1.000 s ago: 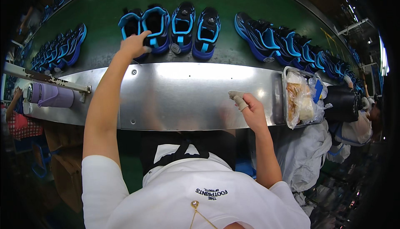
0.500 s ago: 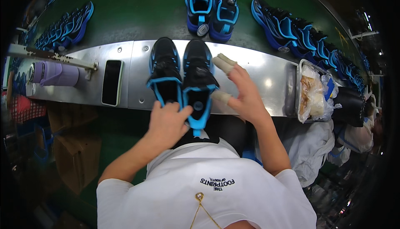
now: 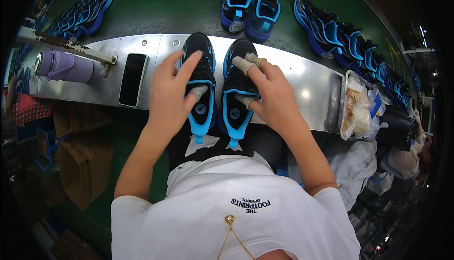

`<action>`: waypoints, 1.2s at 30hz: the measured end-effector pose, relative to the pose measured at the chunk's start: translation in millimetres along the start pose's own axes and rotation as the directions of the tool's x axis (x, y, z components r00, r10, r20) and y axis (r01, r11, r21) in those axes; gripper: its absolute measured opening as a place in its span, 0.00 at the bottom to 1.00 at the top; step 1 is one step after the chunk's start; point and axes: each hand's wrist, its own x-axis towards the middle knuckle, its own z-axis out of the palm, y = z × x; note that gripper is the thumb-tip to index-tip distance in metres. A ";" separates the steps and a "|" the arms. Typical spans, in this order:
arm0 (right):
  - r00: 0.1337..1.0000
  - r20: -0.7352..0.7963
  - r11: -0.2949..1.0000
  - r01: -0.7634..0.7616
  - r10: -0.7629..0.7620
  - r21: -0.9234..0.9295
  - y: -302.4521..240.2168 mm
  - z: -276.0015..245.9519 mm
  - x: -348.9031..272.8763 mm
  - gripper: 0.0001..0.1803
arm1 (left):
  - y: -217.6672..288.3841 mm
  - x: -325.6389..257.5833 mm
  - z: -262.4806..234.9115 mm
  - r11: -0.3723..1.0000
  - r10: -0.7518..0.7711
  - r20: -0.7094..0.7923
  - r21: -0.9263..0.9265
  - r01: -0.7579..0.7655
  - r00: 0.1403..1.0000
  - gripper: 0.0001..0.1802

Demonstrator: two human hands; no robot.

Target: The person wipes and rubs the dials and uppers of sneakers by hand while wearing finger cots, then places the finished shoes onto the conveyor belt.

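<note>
Gently now: left hand (image 3: 165, 92) over left shoe (image 3: 206, 76), with thumb in the mouth and fingers spread about the top and outer side. Hard to tell how tight. Right hand (image 3: 276, 94) bent around the top of right shoe (image 3: 231, 82), grasping it, with thumb in the mouth and fingertips on the front. Pale covers (image 3: 242, 65) on some fingertips and on both thumbs.

Both shoes side by side in front of white shirt (image 3: 213, 194), with toes pointing away and heels out past the near edge of metal strip (image 3: 302, 85). Hard to tell from above how the soles rest.

Best to use both hands the same way, at the same speed. Go easy on the soft blue rims, so as not to fold them. Press lightly with the thumbs. Keep the toes level. Watch the heels most: likely to tip after too hard a push. Mind phone (image 3: 133, 80), flat on the metal near left hand.

Farther left, bottle (image 3: 71, 66); to the right, tray (image 3: 344, 104) with bagged stuff. Beyond, on green table (image 3: 156, 4), another pair (image 3: 235, 14), between left row (image 3: 92, 14) and right row (image 3: 314, 28).
</note>
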 end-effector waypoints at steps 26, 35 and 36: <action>0.988 0.059 0.967 -0.152 0.143 0.204 2.2 11.9 -5.4 0.25 | 12.1 16.9 32.7 0.972 -0.233 0.296 0.093 0.215 0.926 0.21; 0.989 0.051 0.963 -0.147 0.139 0.227 -0.2 11.5 -10.3 0.31 | 11.8 -40.0 27.9 0.964 -0.202 0.116 -0.150 0.218 0.973 0.36; 0.983 0.076 0.950 -0.179 0.164 0.258 -1.5 11.1 -11.2 0.32 | 10.7 -41.7 28.9 0.965 -0.202 0.118 -0.146 0.218 0.972 0.36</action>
